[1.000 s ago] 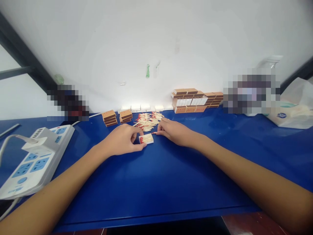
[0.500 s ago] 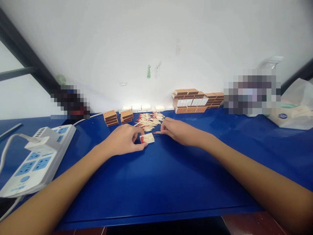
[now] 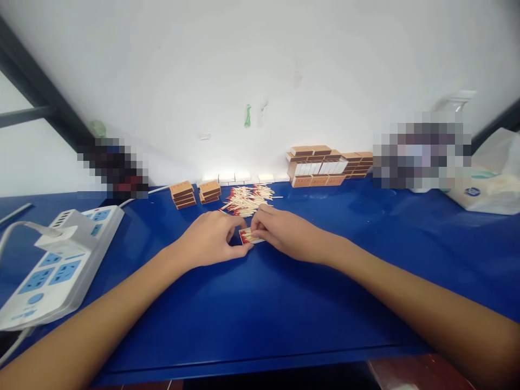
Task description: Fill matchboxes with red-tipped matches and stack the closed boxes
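A small white matchbox tray with red-tipped matches in it lies on the blue table. My left hand grips it by its left end, thumb at the near side and fingers at the far side. My right hand is closed in a pinch over the tray's right part, and a pale match shows at its fingertips. Those fingers hide the tray's right end. Just beyond both hands spreads a loose pile of matches, some pointing out at odd angles.
Matchboxes stand in two short stacks left of the pile and in a larger stack to the right. White trays line the wall. A power strip lies at left, a tissue pack at right.
My right hand has moved left and nearer to me, carrying a match from beside the tray to over it. My left hand and the tray have shifted slightly right and nearer.
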`<state>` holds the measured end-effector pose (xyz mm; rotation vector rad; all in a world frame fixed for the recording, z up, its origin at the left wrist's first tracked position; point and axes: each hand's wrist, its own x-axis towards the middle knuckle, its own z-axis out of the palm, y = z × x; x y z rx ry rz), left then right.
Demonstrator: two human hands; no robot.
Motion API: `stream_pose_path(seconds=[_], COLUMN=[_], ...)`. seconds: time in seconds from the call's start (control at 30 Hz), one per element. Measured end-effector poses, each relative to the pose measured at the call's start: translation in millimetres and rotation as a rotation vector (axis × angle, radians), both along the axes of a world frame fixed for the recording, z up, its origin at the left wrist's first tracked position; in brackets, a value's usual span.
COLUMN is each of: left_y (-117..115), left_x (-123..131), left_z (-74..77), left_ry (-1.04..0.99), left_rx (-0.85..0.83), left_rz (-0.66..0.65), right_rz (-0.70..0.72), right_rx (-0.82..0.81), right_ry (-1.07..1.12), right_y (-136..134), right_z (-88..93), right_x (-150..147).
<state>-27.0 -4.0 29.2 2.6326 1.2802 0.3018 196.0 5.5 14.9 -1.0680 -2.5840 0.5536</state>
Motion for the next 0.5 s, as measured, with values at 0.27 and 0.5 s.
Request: stream_pose_path(seconds=[0.27,0.5], left_y=[1.0,0.4], left_x=[-0.3,-1.7], left_z=[-0.4,0.2], left_ry=[0.003,0.013], left_rx=[0.008,0.015], left_rz=[-0.005,-0.019], right_rz=[0.032,0.051], right_rx=[0.06,0.082], right_ry=[0.009,-0.015], right_y=[9.1,8.8], right_z=[3.7,5.4], right_x=[9.8,10.3])
